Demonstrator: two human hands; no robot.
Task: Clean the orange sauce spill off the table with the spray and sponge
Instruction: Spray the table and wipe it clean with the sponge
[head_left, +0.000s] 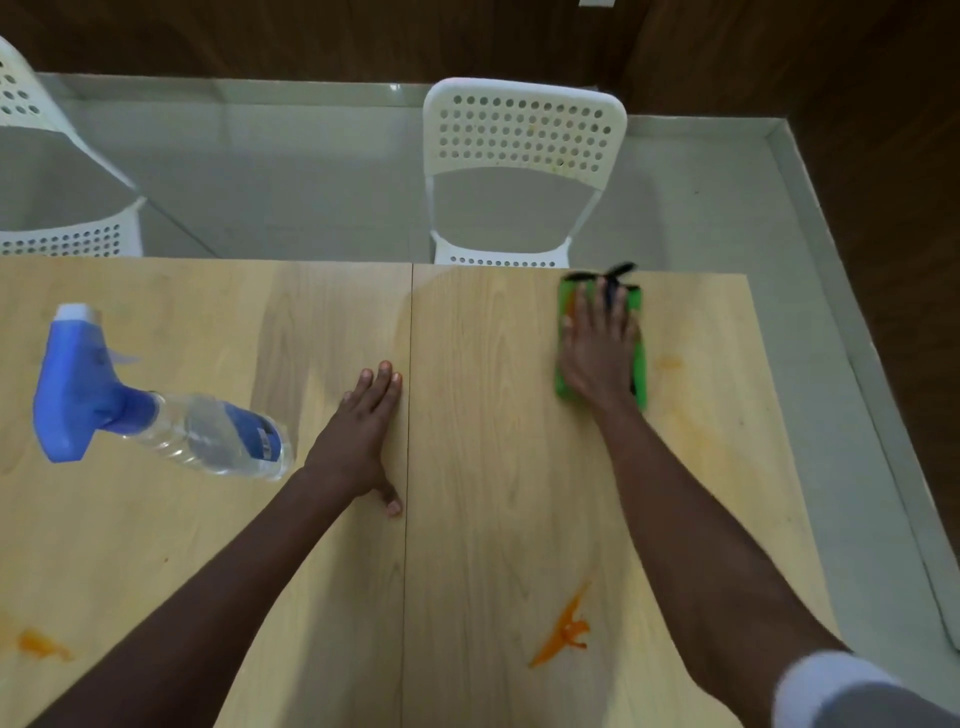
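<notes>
wood table (493, 467): bright orange sauce streak (563, 631), smeared.

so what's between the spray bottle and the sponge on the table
The left hand, flat on the table, lies between the spray bottle and the sponge in the head view.

A green sponge (641, 364) is lying flat at two o'clock; the blue-headed clear spray bottle (156, 410) is standing at nine; orange sauce (566, 631) is streaking at five.
</notes>
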